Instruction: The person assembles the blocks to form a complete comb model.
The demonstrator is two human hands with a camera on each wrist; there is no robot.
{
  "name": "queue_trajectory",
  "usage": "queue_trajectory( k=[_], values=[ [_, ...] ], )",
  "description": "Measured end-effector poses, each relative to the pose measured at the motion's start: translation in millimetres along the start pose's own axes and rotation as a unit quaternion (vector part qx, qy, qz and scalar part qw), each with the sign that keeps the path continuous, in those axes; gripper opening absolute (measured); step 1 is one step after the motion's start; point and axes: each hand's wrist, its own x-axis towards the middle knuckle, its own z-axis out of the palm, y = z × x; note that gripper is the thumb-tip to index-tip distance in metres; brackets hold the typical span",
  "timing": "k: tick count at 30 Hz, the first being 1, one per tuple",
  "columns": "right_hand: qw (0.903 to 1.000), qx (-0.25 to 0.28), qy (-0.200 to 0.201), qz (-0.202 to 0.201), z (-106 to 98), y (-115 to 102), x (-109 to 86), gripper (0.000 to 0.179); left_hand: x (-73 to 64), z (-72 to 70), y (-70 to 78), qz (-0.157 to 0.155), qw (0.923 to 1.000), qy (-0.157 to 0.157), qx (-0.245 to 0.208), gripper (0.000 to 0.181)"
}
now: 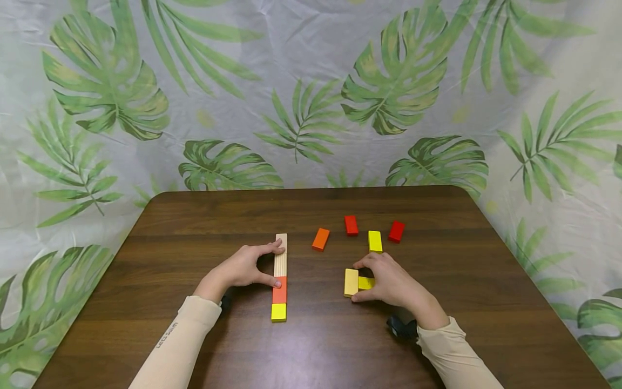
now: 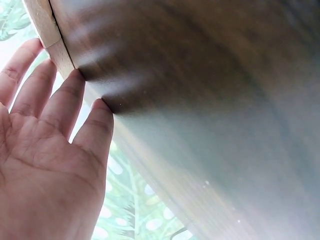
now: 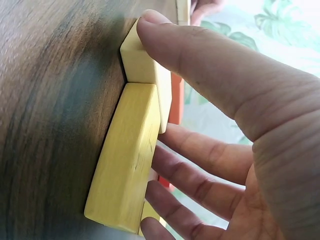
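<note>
A straight row of blocks runs toward the person: a plain wood block (image 1: 281, 237), more plain wood, a red-orange block (image 1: 279, 294) and a yellow block (image 1: 278, 312). My left hand (image 1: 245, 265) rests at the row's left side, fingertips on the plain wood and thumb on the red-orange block. In the left wrist view, the fingers are extended. My right hand (image 1: 393, 278) pinches a pale yellow block (image 1: 351, 283) by its two ends, between thumb and index finger. A brighter yellow block (image 3: 122, 160) lies against its right side, under the palm.
Beyond the hands lie an orange block (image 1: 320, 239), a red block (image 1: 351, 225), another red block (image 1: 396, 231) and a yellow block (image 1: 374, 241), close to the right fingers. Everything is on a dark wooden table (image 1: 218, 216) before a leaf-patterned curtain (image 1: 311, 65).
</note>
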Motion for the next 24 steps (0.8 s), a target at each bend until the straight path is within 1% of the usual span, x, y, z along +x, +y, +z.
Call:
queue_trajectory(
  k=[1, 2, 3, 4, 8, 9, 10, 13, 17, 24],
  values=[
    [1.0000, 0.003, 0.001, 0.000, 0.3, 0.7, 0.0, 0.077, -0.1, 0.1, -0.1, -0.001, 1.0000, 0.000, 0.000, 0.088],
    [0.9999, -0.001, 0.006, -0.010, 5.6, 7.3, 1.0, 0.077, -0.1, 0.1, -0.1, -0.002, 1.0000, 0.000, 0.001, 0.087],
    [0.9999, -0.001, 0.008, -0.011, 5.9, 7.6, 0.9, 0.076, -0.2, 0.1, -0.2, -0.002, 1.0000, 0.000, 0.002, 0.087],
    [1.0000, 0.005, 0.002, -0.003, 0.6, 0.8, 0.1, 0.076, -0.2, 0.2, -0.4, -0.003, 1.0000, 0.000, 0.002, 0.087],
    [0.9999, 0.001, -0.008, 0.007, -1.6, -2.0, -1.0, 0.072, -0.1, 0.1, -1.0, -0.004, 1.0000, -0.001, 0.003, 0.087],
    [0.9997, 0.004, -0.016, 0.019, -7.5, -9.3, -2.4, 0.072, -0.1, 0.1, -1.1, -0.004, 1.0000, -0.001, 0.002, 0.088],
    [0.9996, 0.003, -0.017, 0.021, -8.2, -9.8, -3.0, 0.071, 0.0, -0.1, -0.9, -0.004, 1.0000, -0.001, 0.002, 0.088],
    [0.9997, 0.000, -0.014, 0.020, -8.5, -9.8, -4.8, 0.068, 0.3, -0.6, -0.4, -0.003, 1.0000, 0.000, 0.003, 0.088],
    [1.0000, -0.006, 0.000, 0.006, -6.3, -8.6, -5.9, 0.064, 0.2, -0.8, 0.0, -0.004, 1.0000, 0.001, 0.003, 0.088],
    [0.9999, -0.002, 0.007, 0.009, -5.6, -10.5, -3.8, 0.062, -0.3, -0.4, 0.0, -0.004, 1.0000, 0.000, 0.003, 0.087]
  ],
)
